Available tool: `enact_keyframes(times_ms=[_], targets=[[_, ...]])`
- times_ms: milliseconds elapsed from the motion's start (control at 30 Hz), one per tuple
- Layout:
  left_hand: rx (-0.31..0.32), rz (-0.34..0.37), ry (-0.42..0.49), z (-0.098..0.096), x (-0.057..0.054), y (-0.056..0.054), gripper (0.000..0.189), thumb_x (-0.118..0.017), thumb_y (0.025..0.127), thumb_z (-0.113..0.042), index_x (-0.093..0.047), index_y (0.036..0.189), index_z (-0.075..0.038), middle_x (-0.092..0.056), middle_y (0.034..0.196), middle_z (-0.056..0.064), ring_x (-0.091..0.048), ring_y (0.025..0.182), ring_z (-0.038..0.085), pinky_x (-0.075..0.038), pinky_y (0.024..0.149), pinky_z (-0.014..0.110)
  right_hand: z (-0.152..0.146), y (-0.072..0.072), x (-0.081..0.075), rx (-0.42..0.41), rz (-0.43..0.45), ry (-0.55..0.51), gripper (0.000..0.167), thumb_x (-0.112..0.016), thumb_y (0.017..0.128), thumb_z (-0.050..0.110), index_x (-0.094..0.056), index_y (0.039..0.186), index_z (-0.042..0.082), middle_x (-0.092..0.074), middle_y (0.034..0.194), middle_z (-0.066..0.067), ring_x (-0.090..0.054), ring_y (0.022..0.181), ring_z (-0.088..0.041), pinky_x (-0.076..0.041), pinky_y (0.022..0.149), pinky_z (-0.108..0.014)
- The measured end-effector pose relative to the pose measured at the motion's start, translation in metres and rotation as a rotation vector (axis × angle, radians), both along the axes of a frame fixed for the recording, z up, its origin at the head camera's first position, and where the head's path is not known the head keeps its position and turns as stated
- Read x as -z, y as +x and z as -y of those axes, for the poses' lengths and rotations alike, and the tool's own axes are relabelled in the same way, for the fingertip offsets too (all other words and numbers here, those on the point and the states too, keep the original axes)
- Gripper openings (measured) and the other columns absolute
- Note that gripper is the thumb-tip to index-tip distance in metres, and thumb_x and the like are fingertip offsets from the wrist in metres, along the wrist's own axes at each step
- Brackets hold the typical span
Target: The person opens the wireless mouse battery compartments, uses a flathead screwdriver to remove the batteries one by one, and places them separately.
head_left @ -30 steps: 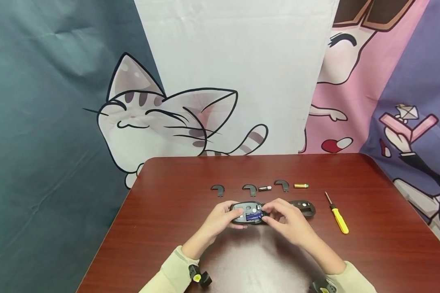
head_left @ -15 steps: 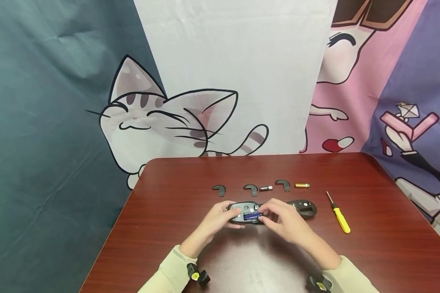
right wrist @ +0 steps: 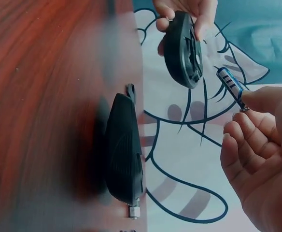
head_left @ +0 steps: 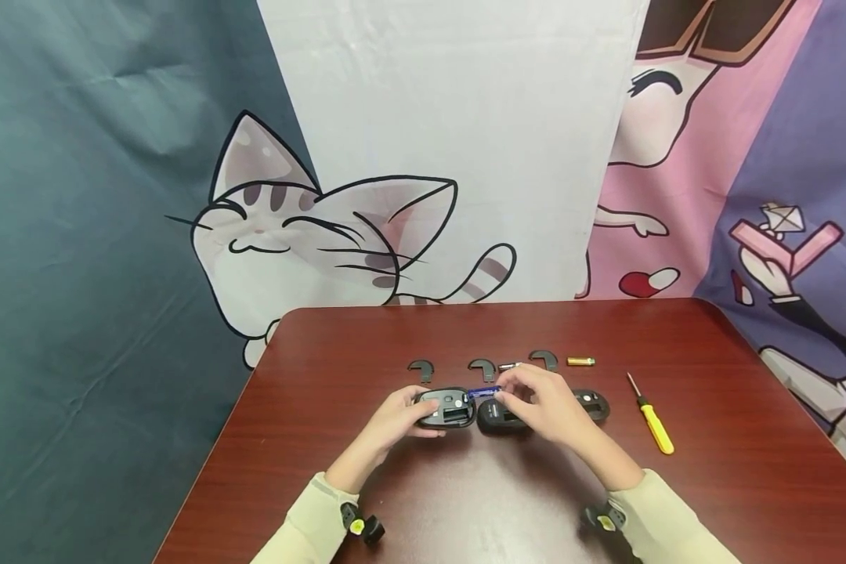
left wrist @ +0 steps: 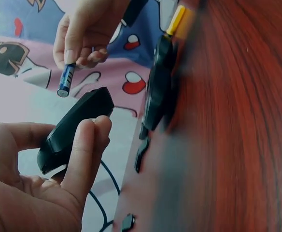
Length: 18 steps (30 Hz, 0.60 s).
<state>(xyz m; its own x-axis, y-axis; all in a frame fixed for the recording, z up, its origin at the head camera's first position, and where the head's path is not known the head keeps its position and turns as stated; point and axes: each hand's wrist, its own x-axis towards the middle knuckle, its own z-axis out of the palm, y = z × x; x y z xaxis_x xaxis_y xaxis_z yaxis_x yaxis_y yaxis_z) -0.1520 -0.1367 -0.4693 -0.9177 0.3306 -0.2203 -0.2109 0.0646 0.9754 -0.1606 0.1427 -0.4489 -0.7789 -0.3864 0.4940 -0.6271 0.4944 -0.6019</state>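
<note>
In the head view my left hand (head_left: 395, 419) grips a computer mouse (head_left: 433, 401), underside up, with an open dark battery slot. The mouse is held above the table, as the left wrist view's mouse (left wrist: 76, 128) confirms. My right hand (head_left: 546, 401) pinches a blue battery (head_left: 481, 392) at one end between thumb and fingers. The battery (right wrist: 230, 86) points toward the held mouse (right wrist: 177, 53) in the right wrist view, apart from it. Below the right hand a second black mouse (head_left: 495, 419) lies upside down on the table.
A third black mouse (head_left: 595, 405) lies partly behind the right hand. Several hooked black covers (head_left: 421, 368) lie along the back with a gold-coloured battery (head_left: 581, 362) and a silver-and-dark battery (head_left: 507, 366). To the right is a yellow-handled screwdriver (head_left: 654, 427) on the brown table (head_left: 289, 470).
The blue battery has come out of the held mouse's slot in my right hand. My left hand has moved left with the mouse, uncovering the second mouse on the table.
</note>
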Motion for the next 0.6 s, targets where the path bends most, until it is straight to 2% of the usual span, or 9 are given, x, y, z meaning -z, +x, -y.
enact_keyframes(times_ms=[133, 367, 600], targets=[[0.007, 0.0, -0.026, 0.006, 0.004, -0.004, 0.047, -0.061, 0.101, -0.015, -0.047, 0.135, 0.015, -0.067, 0.113, 0.024, -0.075, 0.084, 0.029, -0.064, 0.08, 0.036, 0.005, -0.01, 0.005, 0.038, 0.04, 0.012, 0.013, -0.079, 0.088, 0.015, -0.07, 0.095, 0.02, -0.058, 0.08, 0.015, -0.055, 0.07, -0.002, -0.053, 0.06, -0.021], [-0.013, 0.015, -0.077, 0.011, 0.013, -0.009, 0.044, -0.061, 0.1, -0.015, -0.05, 0.132, 0.014, -0.066, 0.112, 0.021, -0.072, 0.087, 0.021, -0.065, 0.078, 0.035, 0.017, -0.032, 0.017, 0.084, 0.099, 0.054, 0.009, -0.077, 0.089, 0.017, -0.07, 0.094, 0.019, -0.059, 0.08, 0.013, -0.055, 0.072, -0.005, -0.051, 0.063, -0.023], [-0.015, 0.038, -0.091, 0.014, 0.02, -0.011, 0.042, -0.061, 0.1, -0.014, -0.052, 0.129, 0.015, -0.066, 0.109, 0.021, -0.072, 0.086, 0.02, -0.065, 0.077, 0.033, 0.03, -0.048, 0.027, 0.096, 0.139, 0.09, 0.006, -0.075, 0.091, 0.016, -0.069, 0.092, 0.018, -0.059, 0.079, 0.012, -0.054, 0.073, -0.006, -0.049, 0.065, -0.023]])
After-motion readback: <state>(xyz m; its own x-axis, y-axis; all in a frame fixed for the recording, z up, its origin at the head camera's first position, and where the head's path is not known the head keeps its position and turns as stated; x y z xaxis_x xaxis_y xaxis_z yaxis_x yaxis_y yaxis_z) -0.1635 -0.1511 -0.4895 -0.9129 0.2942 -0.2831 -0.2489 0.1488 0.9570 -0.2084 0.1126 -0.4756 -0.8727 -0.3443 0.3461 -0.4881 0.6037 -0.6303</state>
